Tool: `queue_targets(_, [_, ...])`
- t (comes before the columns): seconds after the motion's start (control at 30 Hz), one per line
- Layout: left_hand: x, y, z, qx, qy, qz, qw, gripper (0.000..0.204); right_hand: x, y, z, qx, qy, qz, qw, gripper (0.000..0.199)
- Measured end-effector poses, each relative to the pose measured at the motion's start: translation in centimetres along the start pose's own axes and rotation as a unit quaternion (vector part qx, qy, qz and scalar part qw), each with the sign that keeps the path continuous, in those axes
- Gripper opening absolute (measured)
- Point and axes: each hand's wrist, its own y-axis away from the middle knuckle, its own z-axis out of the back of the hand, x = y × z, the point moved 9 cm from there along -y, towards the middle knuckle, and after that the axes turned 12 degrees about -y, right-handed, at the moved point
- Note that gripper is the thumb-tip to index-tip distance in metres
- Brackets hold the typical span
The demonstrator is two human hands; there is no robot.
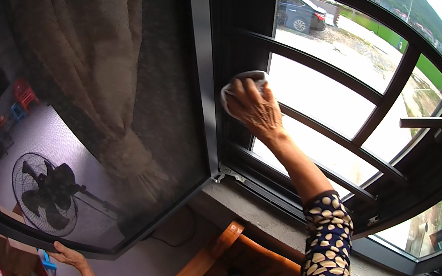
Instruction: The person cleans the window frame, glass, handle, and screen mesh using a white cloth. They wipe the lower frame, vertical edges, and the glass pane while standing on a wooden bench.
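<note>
My right hand (256,107) is closed around a crumpled white cloth (256,75). It presses the cloth against the dark window frame (249,42), at the left side of the barred opening. At the lower left, my left hand (69,255) is at the bottom edge of a dark-framed window panel (203,46), its fingers against the frame. This panel stands swung inward; I cannot tell whether it is mesh or glass. A brown curtain (110,59) and a black fan (49,190) show in it.
Dark bars (327,71) cross the window. A handle (425,122) sits on the sash at the right. Below runs a concrete sill (266,214), with a metal hinge (229,173) at the panel's corner. A wooden chair (230,237) stands beneath. Outside is a parked car (302,13).
</note>
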Motion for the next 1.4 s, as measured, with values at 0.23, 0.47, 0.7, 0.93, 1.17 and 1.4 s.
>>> queue_targets(0.23, [-0.2,0.1,0.4,-0.016,0.019,0.003,1.0,0.057,0.1,-1.8,-1.2,-0.037,-0.03,-0.049,0.998,0.034])
queue_targets(0.47, [-1.9,-0.2,0.4,-0.011,0.0,-0.004,1.0,0.059,-2.1,1.3,1.8,-0.011,-0.051,-0.08,0.995,0.026])
queue_targets(0.7, [-1.3,-0.3,0.3,-0.009,-0.029,-0.037,0.999,0.055,-4.9,7.1,6.0,-0.003,-0.021,-0.086,0.996,0.029])
queue_targets(0.93, [-1.2,-0.4,-0.2,0.013,-0.022,-0.045,0.999,0.053,-6.8,11.4,9.4,0.043,0.074,-0.107,0.991,0.031])
queue_targets(1.17, [-1.8,-0.1,-0.5,0.032,0.037,-0.007,0.999,0.061,-7.0,12.6,10.3,0.064,0.078,-0.103,0.99,0.035])
queue_targets(1.4, [-0.7,-0.2,0.0,-0.01,0.032,-0.011,0.999,0.056,-5.1,9.2,7.6,0.043,0.051,-0.041,0.997,0.033])
